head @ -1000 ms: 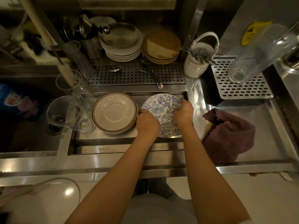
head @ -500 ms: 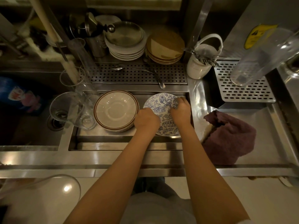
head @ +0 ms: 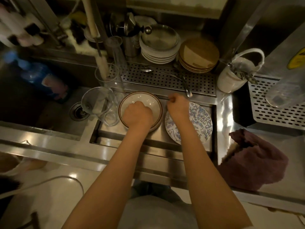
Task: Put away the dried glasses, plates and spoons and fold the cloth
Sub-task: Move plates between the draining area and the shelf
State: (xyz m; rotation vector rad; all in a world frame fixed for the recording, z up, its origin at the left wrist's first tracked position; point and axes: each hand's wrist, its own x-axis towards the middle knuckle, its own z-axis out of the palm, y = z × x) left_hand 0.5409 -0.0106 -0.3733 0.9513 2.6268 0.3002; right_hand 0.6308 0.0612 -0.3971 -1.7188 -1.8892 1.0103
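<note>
A stack of cream plates (head: 148,100) with a brown rim sits in the steel drying tray (head: 165,146). My left hand (head: 137,115) lies curled over the stack's near half and grips it. Right of the stack lies a blue patterned plate (head: 199,124). My right hand (head: 177,107) hovers curled between the two, over the blue plate's left edge, and nothing shows in it. Clear glasses (head: 97,103) stand left of the stack. Two spoons (head: 186,86) lie on the perforated rack (head: 165,80). A crumpled purple cloth (head: 257,162) lies on the counter at the right.
Behind the rack stand white plates under a steel one (head: 158,52), brown plates (head: 198,55) and a white cutlery holder (head: 231,80). The sink (head: 77,111) with a blue bottle (head: 42,78) is at the left. At the right, a clear container (head: 283,90) lies on a slotted tray (head: 280,116).
Both hands have let go of the blue plate and shifted left. My left hand now lies on the cream stack and my right hand is beside its right rim.
</note>
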